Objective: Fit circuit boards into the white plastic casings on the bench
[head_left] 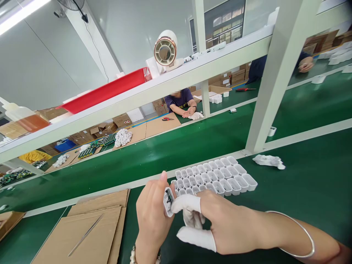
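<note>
My left hand holds a small white plastic shell with a dark part showing inside it. My right hand, with white finger cots on thumb and fingers and a silver bangle on the wrist, pinches the same shell from the right. Just beyond the hands, several white plastic shells stand packed in rows on the green mat.
Flat cardboard sheets with a thin metal rod lie at the left. A crumpled white cloth lies at the right. A white frame post rises ahead. Another person sits across the green belt. A red tray sits on the shelf.
</note>
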### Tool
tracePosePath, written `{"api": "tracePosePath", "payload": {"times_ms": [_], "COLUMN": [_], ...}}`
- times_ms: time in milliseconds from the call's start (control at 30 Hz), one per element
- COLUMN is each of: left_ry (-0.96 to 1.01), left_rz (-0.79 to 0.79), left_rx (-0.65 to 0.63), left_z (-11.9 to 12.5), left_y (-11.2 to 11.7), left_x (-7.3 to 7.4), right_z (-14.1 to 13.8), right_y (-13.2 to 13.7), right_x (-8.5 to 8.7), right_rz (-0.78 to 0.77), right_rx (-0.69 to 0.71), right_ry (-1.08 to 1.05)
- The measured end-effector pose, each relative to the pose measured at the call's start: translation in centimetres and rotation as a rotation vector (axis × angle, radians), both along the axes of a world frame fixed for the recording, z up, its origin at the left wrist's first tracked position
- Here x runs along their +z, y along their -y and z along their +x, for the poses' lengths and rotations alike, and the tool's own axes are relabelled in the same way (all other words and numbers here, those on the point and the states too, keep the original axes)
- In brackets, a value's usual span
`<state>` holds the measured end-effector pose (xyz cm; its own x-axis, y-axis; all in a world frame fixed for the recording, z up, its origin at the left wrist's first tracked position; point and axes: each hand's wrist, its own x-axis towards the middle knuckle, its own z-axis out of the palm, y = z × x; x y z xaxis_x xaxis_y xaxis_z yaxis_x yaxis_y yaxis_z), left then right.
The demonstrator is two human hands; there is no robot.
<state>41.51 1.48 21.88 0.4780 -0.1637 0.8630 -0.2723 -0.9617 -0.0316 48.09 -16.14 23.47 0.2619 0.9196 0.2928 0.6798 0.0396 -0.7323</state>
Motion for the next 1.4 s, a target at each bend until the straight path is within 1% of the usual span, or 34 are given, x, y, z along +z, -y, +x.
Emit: {"api": "tracePosePath", "payload": {"times_ms": [67,200,267,300,333,367,500,567,633,733,767,833,933,1000,1067,1133,1200,1267,1300,1333,1367,1400], "left_ry": [-0.006,-0.053,-0.072,-0.085,-0.102,-0.123,-0.269,-0.329,-0.365,-0.396,-0.413,-0.456,-0.499,-0.499,-0.507,-0.517,-0.512,-0.483,-0.464,-0.438,-0.426,-0.413], "left_rz": [-0.009,-0.069,-0.128,-0.16,-0.19,-0.22,-0.392,-0.493,-0.574,-0.644,-0.647,-0.616,-0.561,-0.562,-0.575,-0.582,-0.582,-0.604,-0.634,-0.686,-0.771,-0.89], "left_rx": [-0.005,-0.023,-0.051,-0.068,-0.087,-0.101,-0.14,-0.155,-0.162,-0.136,-0.122,-0.103,-0.094,-0.094,-0.106,-0.096,-0.031,0.061,0.093,0.11,0.115,0.125], "left_z": [0.0,0.1,0.0,0.0,-0.1,-0.2,-0.6,-0.8,-0.9,-0.8,-0.7,-0.4,0.0,0.0,0.1,0.3,1.2,2.9,4.0,5.2,6.3,7.4], "left_y": [0.0,0.1,0.2,0.3,0.4,0.5,1.0,1.3,1.6,1.5,1.4,1.0,0.4,-0.1,-0.6,-1.6,-3.3,-5.9,-7.3,-8.9,-10.3,-11.6], "left_x": [0.0,-0.2,-0.2,-0.2,-0.1,0.0,0.3,0.4,0.4,0.4,0.3,0.2,-0.2,-0.2,0.0,0.3,0.2,-0.9,-1.8,-3.1,-4.6,-6.3], "right_z": [0.1,0.2,0.3,0.3,0.4,0.4,0.7,0.9,1.1,1.5,1.6,1.9,2.4,2.6,2.6,2.4,1.9,1.2,0.9,0.5,0.1,-0.3], "right_y": [0.2,0.4,0.4,0.4,0.3,0.2,-0.6,-1.1,-1.5,-1.8,-1.8,-1.9,-2.0,-2.2,-2.0,-1.6,-1.1,-1.2,-1.7,-2.6,-3.7,-5.2], "right_x": [0.2,0.5,0.4,0.3,0.1,0.0,-0.9,-1.4,-1.8,-2.2,-2.2,-2.1,-2.1,-2.3,-2.4,-2.0,-1.3,-1.1,-1.4,-2.3,-3.8,-5.8], "right_rz": [-0.032,-0.037,-0.007,0.029,0.075,0.129,0.324,0.375,0.412,0.466,0.46,0.399,0.268,0.206,0.196,0.226,0.243,0.192,0.143,0.075,-0.024,-0.133], "right_rx": [0.033,0.13,0.176,0.175,0.157,0.13,-0.042,-0.142,-0.213,-0.254,-0.254,-0.246,-0.216,-0.204,-0.218,-0.241,-0.205,-0.067,0.036,0.164,0.291,0.45], "right_ry": [-0.142,-0.381,-0.471,-0.467,-0.421,-0.332,0.234,0.505,0.71,0.91,0.946,0.974,0.962,0.946,0.928,0.875,0.725,0.481,0.35,0.221,0.099,-0.026]}}
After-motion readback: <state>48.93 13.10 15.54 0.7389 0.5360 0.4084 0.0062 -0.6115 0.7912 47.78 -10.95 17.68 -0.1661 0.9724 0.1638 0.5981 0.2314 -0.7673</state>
